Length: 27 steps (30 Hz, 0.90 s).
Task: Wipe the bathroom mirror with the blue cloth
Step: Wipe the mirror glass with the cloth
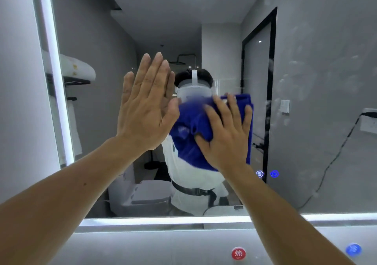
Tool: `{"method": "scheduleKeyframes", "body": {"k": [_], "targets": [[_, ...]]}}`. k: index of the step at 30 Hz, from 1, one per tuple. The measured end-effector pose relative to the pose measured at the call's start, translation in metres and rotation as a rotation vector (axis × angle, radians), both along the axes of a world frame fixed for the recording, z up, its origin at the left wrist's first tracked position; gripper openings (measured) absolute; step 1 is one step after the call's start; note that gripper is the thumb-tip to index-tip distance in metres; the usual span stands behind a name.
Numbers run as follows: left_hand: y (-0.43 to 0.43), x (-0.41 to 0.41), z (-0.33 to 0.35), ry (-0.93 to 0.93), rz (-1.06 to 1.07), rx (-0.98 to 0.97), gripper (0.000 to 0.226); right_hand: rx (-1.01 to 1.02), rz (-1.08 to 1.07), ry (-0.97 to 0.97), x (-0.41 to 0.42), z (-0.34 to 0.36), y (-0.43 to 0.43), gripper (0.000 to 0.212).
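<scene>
Bathroom mirror [306, 101]: one | blue cloth [189, 134]: one, pressed by right hand [226, 134] | left hand [144, 103]: flat, spread wide

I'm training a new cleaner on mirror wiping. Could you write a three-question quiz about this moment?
1. True or false: the right hand presses the blue cloth against the mirror.
2. What is the left hand doing? A) gripping a spray bottle B) held open and flat, fingers up, holding nothing C) holding the cloth's corner
3. Fill in: the part of the glass with the most cloudy smudges is the ___ side.

Key
1. True.
2. B. Whether the palm actually touches the glass cannot be told.
3. Right.
</scene>
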<state>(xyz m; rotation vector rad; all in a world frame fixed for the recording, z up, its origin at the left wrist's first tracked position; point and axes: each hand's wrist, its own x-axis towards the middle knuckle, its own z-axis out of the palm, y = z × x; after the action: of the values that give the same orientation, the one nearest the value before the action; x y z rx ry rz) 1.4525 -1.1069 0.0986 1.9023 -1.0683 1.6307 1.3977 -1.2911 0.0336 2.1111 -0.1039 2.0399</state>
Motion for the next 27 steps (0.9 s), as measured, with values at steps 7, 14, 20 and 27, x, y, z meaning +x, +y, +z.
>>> {"method": "scheduleKeyframes", "body": {"k": [7, 14, 20, 27], "targets": [[-0.015, -0.006, -0.008, 0.02, -0.051, 0.015, 0.068, 0.01, 0.01, -0.015, 0.007, -0.044, 0.012, 0.048], [-0.023, 0.004, -0.034, -0.069, -0.055, 0.025, 0.064, -0.208, -0.017, 0.267, 0.001, -0.165, 0.008, 0.047], [-0.023, 0.04, -0.065, -0.098, 0.255, 0.105, 0.074, -0.398, -0.078, 0.457, -0.042, -0.208, -0.045, 0.07], [0.012, 0.021, -0.09, -0.036, 0.028, 0.076, 0.062, -0.074, 0.068, 0.161, -0.005, -0.105, 0.006, 0.038]]}}
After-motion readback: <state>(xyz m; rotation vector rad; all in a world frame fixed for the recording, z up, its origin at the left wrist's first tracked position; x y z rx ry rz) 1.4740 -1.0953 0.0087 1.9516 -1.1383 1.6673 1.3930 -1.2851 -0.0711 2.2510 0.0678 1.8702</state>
